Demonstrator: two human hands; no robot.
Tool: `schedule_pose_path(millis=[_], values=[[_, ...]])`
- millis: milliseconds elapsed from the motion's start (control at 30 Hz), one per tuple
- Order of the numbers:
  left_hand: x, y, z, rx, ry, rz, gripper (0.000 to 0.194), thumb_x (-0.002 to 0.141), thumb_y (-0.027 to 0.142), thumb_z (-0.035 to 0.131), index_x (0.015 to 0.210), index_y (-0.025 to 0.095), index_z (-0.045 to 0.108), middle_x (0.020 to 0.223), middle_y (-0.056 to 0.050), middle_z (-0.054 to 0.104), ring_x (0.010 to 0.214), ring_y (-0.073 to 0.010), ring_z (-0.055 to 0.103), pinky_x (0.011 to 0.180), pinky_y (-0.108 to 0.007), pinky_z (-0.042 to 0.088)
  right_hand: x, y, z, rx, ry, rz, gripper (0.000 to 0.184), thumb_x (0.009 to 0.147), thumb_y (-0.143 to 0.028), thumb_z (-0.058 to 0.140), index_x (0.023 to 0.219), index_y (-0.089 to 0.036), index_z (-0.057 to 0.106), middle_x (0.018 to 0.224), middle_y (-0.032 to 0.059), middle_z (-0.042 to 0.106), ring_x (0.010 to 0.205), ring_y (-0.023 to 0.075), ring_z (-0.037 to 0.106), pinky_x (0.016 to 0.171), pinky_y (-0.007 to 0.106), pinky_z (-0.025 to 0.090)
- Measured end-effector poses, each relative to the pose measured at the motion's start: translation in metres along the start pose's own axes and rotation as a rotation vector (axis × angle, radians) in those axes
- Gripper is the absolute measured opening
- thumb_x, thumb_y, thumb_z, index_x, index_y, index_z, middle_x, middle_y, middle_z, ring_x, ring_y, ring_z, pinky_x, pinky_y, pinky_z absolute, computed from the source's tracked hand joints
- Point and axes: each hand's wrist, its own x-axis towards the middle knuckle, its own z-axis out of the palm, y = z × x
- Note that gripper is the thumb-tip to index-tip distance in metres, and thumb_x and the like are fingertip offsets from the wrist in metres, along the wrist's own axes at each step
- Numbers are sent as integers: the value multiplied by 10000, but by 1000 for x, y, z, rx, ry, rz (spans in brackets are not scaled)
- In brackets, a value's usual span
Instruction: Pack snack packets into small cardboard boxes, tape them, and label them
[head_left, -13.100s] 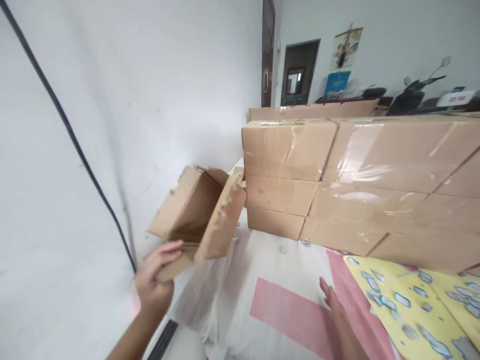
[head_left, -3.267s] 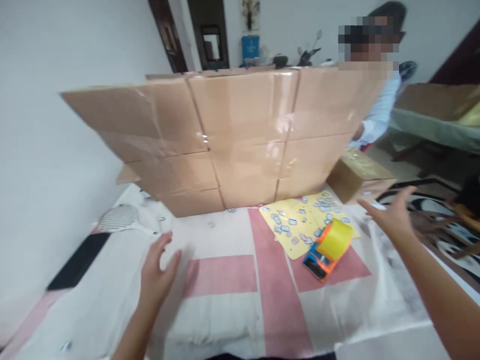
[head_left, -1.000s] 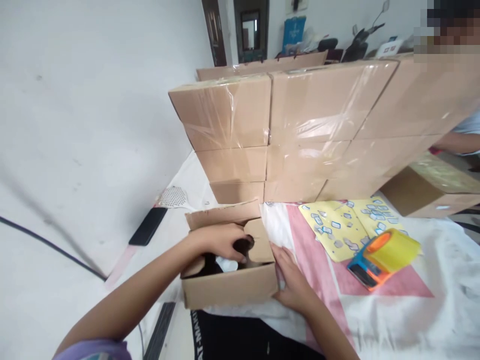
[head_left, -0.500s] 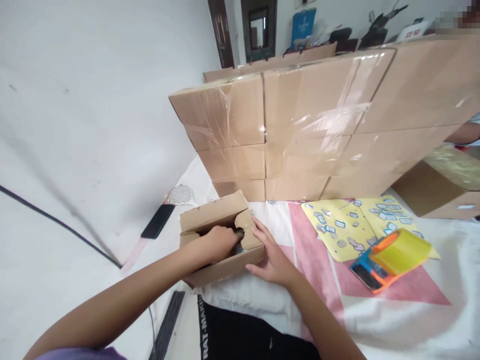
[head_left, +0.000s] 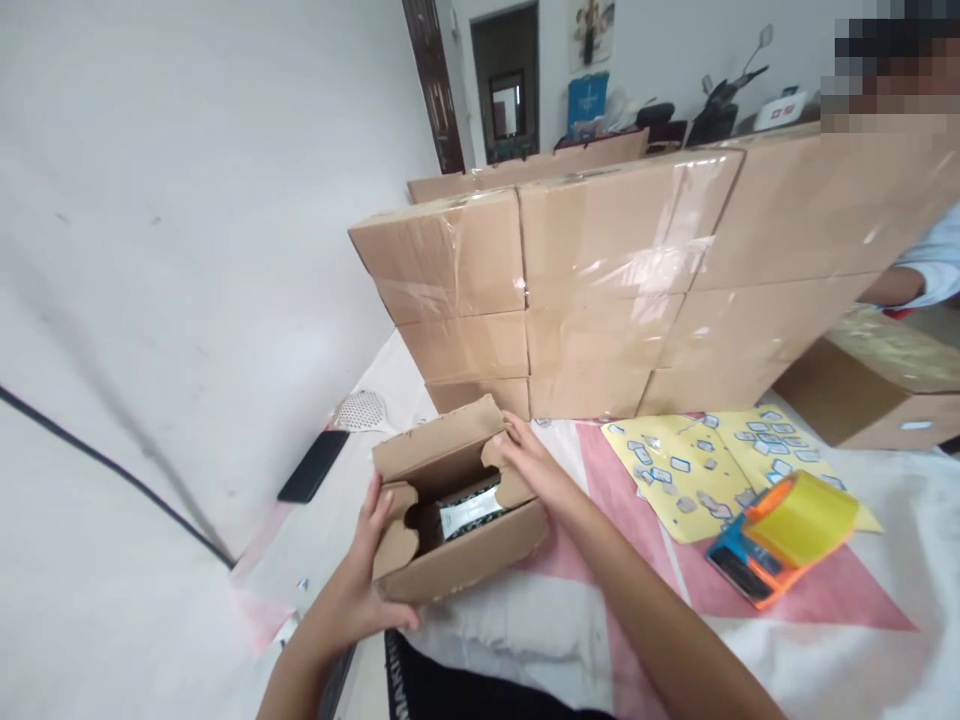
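An open cardboard box (head_left: 465, 574) is gripped between both hands, its flaps standing up or folded outward. My left hand (head_left: 367, 575) wraps the box's left end, thumb along the near lower edge. My right hand (head_left: 529, 465) holds the right end, fingers over the far corner and the end flap. Inside lies a small pack with a white label and a dark patterned edge (head_left: 471, 512); its kind I cannot make out. To the right, a tape dispenser (head_left: 780, 540) with a yellow roll lies on the cloth near a yellow sheet of stickers (head_left: 667, 470).
A wall of taped cardboard cartons (head_left: 600, 300) rises behind the box. A black phone (head_left: 313, 466) and a white perforated paddle (head_left: 361, 410) lie at left by the white wall. Another open carton (head_left: 855, 400) stands at right, near a person's arm (head_left: 896, 287).
My left hand has come out of the box and now grips its left end. The label inside has come into view. My right hand stays on the right end.
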Motion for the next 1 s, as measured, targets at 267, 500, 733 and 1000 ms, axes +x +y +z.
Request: schedule_pose_path(millis=[267, 500, 733, 1000], values=[[-2, 30, -7, 110, -45, 141, 892, 911, 471, 706, 1645, 340, 217, 1739, -169, 98, 1532, -413, 313, 1128, -527, 487, -22, 7, -27, 16, 205, -178, 592, 926, -531, 648, 1443, -264, 535, 1105, 49, 685, 1094, 241, 636, 1012, 403, 482], [-3, 38, 39, 21, 14, 288, 946, 749, 573, 835, 1563, 305, 434, 1681, -217, 287, 1490, -442, 397, 1105, -529, 515, -70, 25, -65, -186, 408, -395, 211, 1001, -418, 574, 1139, -296, 675, 1060, 43, 680, 994, 228, 640, 928, 386, 505], [43, 83, 78, -188, 671, -350, 730, 815, 376, 803, 1451, 234, 474, 1252, -122, 607, 1093, -277, 679, 940, -440, 586, -118, 26, -84, -457, 57, -473, 388, 1063, -495, 394, 1218, -335, 712, 1578, 49, 490, 1460, 312, 437, 1189, 557, 354], [40, 115, 84, 169, 485, 301, 165, 910, 227, 668, 1074, 227, 688, 1139, -76, 750, 1146, -254, 677, 1234, -518, 248, -177, 33, -169, -489, 1236, -456, 579, 873, -403, 739, 1400, -230, 573, 1444, 159, 586, 1353, 341, 569, 1149, 561, 428]])
